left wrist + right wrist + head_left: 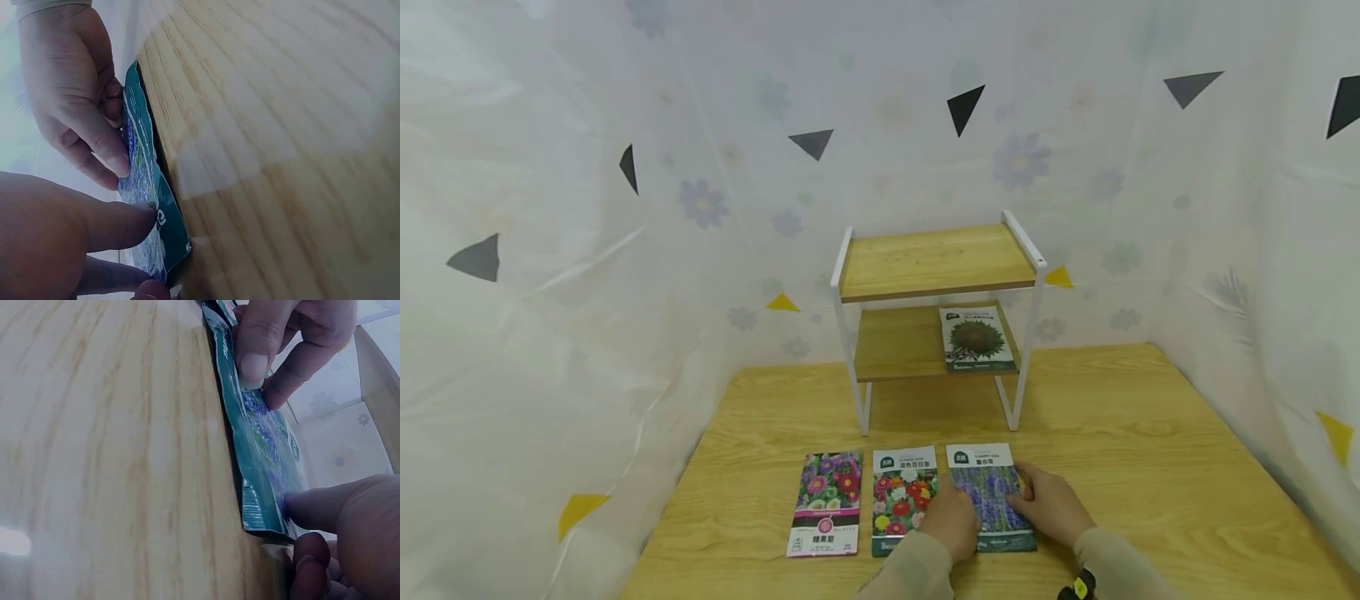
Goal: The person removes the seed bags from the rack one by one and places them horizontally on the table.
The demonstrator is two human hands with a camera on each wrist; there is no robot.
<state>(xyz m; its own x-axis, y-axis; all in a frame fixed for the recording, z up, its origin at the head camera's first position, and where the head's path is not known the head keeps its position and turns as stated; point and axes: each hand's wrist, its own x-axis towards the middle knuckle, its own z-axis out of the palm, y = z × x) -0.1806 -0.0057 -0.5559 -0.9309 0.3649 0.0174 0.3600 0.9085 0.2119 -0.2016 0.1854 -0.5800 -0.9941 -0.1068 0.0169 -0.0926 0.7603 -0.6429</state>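
Head view: we find the lavender seed packet (992, 492) face up at the right end of a row on the wooden surface (1150, 467), in front of the white-framed two-tier rack (937, 287). Our left hand (951, 522) pinches its left edge and our right hand (1054, 502) its right, probably so the thin pouch stays level and straight. The zinnia seed packet (897, 500) and the pink daisy seed packet (825, 504) lie beside it, all fronts upward, likely to keep the pictures readable. On the rack's lower shelf a seed packet with a large brown flower head (977, 337) leans back. Our left hand covers part of the zinnia print and the lavender packet's lower left side; the frame cuts off both forearms.

Left wrist view: we see the near thumb pressed on the lavender face, with fingers at the edge; the far hand grasps the opposite side. The packet's top is out of sight, and we cannot tell whether its dark lower edge touches the surface.

Right wrist view: our right thumb rests on the printed face, the other fingers curled at the edge, their tips partly hidden. The left hand grips the far end, cropped above; the small lettering is too blurred to read.
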